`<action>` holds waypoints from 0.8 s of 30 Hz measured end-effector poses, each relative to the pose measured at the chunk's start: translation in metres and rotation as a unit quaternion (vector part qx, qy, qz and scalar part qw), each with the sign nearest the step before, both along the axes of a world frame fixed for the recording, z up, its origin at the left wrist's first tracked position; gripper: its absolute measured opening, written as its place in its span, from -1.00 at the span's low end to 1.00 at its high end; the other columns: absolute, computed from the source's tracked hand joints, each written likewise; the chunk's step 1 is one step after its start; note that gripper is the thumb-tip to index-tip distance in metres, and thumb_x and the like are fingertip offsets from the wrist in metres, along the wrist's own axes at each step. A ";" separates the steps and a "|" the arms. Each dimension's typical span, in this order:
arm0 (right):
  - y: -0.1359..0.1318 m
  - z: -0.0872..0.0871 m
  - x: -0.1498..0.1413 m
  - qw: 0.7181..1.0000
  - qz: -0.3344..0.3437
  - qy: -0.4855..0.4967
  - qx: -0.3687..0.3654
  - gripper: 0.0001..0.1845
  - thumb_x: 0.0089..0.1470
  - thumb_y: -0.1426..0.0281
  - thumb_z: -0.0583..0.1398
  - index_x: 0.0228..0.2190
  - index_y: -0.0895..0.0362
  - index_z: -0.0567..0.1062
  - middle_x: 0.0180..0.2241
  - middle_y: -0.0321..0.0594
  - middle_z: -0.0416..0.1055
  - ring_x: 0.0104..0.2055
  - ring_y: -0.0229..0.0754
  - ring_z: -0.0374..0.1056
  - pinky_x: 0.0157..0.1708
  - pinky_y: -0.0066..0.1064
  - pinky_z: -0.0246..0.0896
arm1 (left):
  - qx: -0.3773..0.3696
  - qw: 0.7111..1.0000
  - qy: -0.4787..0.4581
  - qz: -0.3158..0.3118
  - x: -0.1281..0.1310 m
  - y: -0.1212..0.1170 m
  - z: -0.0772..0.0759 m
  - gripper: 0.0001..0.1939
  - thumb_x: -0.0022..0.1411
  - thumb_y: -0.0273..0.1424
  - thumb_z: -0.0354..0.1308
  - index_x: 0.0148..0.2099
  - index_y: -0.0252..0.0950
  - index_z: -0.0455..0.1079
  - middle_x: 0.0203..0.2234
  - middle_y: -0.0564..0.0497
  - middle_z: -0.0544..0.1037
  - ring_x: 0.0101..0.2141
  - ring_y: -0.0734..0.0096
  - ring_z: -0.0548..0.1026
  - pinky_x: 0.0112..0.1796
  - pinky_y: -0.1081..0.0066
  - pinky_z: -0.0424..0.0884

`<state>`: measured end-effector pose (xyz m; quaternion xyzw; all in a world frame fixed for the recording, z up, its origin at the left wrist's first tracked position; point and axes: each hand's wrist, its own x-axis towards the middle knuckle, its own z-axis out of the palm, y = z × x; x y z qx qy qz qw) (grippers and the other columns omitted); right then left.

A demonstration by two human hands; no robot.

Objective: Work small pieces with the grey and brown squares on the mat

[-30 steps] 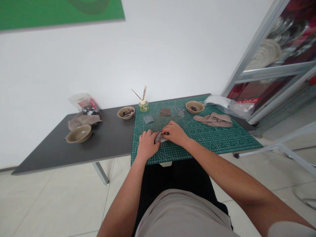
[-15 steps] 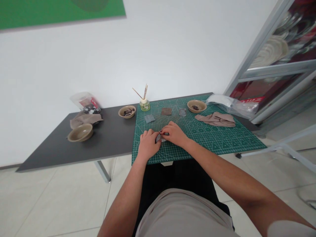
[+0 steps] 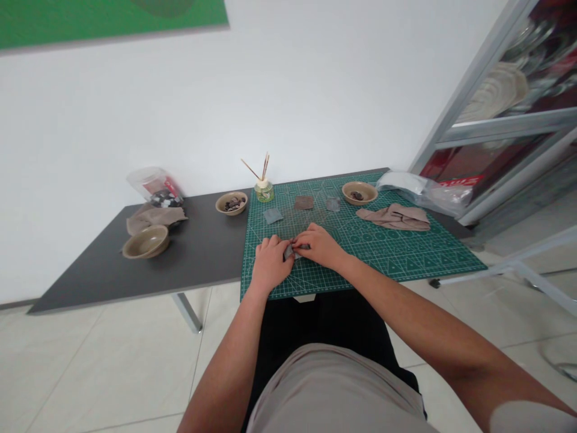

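My left hand (image 3: 271,260) and my right hand (image 3: 321,246) meet at the near part of a green cutting mat (image 3: 374,264). Between their fingertips is a small grey cloth-like piece (image 3: 296,254), mostly hidden by the fingers. Both hands are closed on it, thumbs and forefingers pinching close together. Beyond them, three small flat squares lie apart on the mat: a blue-grey square (image 3: 273,215), a brown square (image 3: 303,202) and a sheer grey square (image 3: 333,204). Whether these are pouches or plain cloth I cannot tell.
Bowls with dark stones stand at the back, a left bowl (image 3: 231,204) and a right bowl (image 3: 359,193). Nearby are a reed diffuser (image 3: 264,190), a crumpled brown cloth (image 3: 396,218), a plastic bag (image 3: 424,189), another bowl (image 3: 146,242) and a clear container (image 3: 155,186).
My fingers have shifted very slightly on the grey piece. Everything else stays where it was.
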<state>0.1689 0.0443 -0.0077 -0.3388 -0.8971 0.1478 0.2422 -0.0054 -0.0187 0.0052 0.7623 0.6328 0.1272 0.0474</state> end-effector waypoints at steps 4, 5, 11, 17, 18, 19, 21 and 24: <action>-0.002 0.004 0.010 1.000 0.003 -0.019 -0.003 -0.95 0.09 0.38 0.31 -0.36 0.05 0.64 -0.26 -0.29 0.61 -0.24 -0.13 0.27 -0.12 -0.23 0.11 | -0.002 1.000 0.001 -0.004 0.000 0.000 0.000 -0.62 0.31 -0.27 0.05 0.14 -0.10 0.40 -0.12 -0.07 0.43 -0.06 0.12 0.32 -0.06 0.16 0.25; -0.002 0.004 0.012 1.000 -0.004 -0.028 0.005 -0.95 0.08 0.38 0.32 -0.37 0.05 0.64 -0.26 -0.29 0.61 -0.24 -0.12 0.26 -0.13 -0.22 0.10 | -0.003 1.000 0.000 -0.005 0.000 0.000 0.000 -0.62 0.31 -0.27 0.05 0.15 -0.10 0.39 -0.11 -0.06 0.43 -0.05 0.12 0.32 -0.06 0.16 0.25; -0.003 0.003 0.018 0.999 -0.033 -0.017 0.017 -0.95 0.08 0.41 0.31 -0.36 0.08 0.63 -0.23 -0.25 0.60 -0.24 -0.12 0.28 -0.14 -0.22 0.11 | -0.001 1.000 -0.001 -0.004 -0.001 0.001 -0.001 -0.60 0.29 -0.27 0.07 0.16 -0.11 0.39 -0.10 -0.06 0.44 -0.04 0.12 0.32 -0.05 0.17 0.25; -0.008 0.002 0.011 1.000 -0.015 -0.008 0.013 -0.95 0.09 0.43 0.30 -0.38 0.09 0.62 -0.28 -0.25 0.60 -0.27 -0.15 0.30 -0.14 -0.24 0.11 | 0.009 1.000 0.011 -0.010 0.000 0.000 -0.001 -0.62 0.30 -0.27 0.06 0.15 -0.12 0.39 -0.10 -0.06 0.44 -0.05 0.10 0.33 -0.08 0.17 0.25; -0.008 0.001 0.009 1.000 -0.007 -0.008 0.014 -0.95 0.09 0.43 0.30 -0.37 0.09 0.62 -0.28 -0.25 0.60 -0.27 -0.16 0.30 -0.14 -0.25 0.11 | 0.006 1.000 0.015 -0.009 0.000 0.000 -0.001 -0.63 0.31 -0.27 0.05 0.14 -0.11 0.39 -0.10 -0.06 0.45 -0.05 0.10 0.33 -0.08 0.17 0.25; -0.007 0.000 0.006 1.000 0.001 -0.007 0.014 -0.94 0.10 0.43 0.30 -0.36 0.09 0.62 -0.27 -0.25 0.60 -0.27 -0.16 0.30 -0.13 -0.25 0.10 | 0.004 1.000 0.017 -0.008 0.000 0.000 -0.001 -0.63 0.31 -0.26 0.05 0.13 -0.10 0.40 -0.11 -0.06 0.45 -0.05 0.11 0.33 -0.08 0.17 0.25; -0.006 -0.002 0.001 1.000 0.003 -0.008 0.020 -0.93 0.12 0.43 0.28 -0.34 0.10 0.62 -0.25 -0.25 0.59 -0.25 -0.16 0.30 -0.10 -0.25 0.09 | 0.006 1.000 0.018 -0.003 0.000 0.000 -0.001 -0.65 0.32 -0.25 0.04 0.12 -0.10 0.40 -0.10 -0.06 0.45 -0.05 0.11 0.34 -0.09 0.17 0.26; -0.004 -0.003 -0.005 0.999 -0.029 -0.018 0.030 -0.91 0.14 0.40 0.27 -0.34 0.10 0.62 -0.27 -0.24 0.58 -0.24 -0.13 0.28 -0.09 -0.25 0.09 | 0.016 1.000 0.016 -0.001 0.000 0.001 -0.002 -0.65 0.31 -0.25 0.05 0.11 -0.11 0.41 -0.11 -0.06 0.45 -0.06 0.11 0.33 -0.10 0.17 0.27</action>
